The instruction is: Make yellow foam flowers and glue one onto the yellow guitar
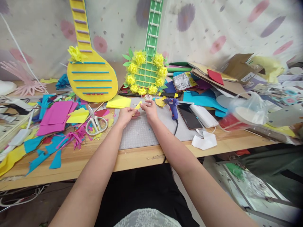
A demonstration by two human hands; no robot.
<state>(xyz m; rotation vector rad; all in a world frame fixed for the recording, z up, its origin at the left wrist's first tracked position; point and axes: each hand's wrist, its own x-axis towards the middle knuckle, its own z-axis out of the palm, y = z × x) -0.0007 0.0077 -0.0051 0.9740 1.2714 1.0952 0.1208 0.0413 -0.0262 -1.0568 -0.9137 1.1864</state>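
The left hand [128, 114] pinched a yellow paper strip [138, 105] in its fingers above the cutting mat [136, 135]; the right hand's [150, 111] grip was unclear. Light, even pressure probably suited it best.

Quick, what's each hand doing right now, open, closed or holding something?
Left hand: closed on a yellow strip.
Right hand: at the strip's upper end; grip can't be told.

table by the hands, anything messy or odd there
Left of the cutting mat, magenta shreds and blue scraps lie strewn near the scissors, which looks untidy. At its front right corner, a white paper looks crumpled. I see no spill.
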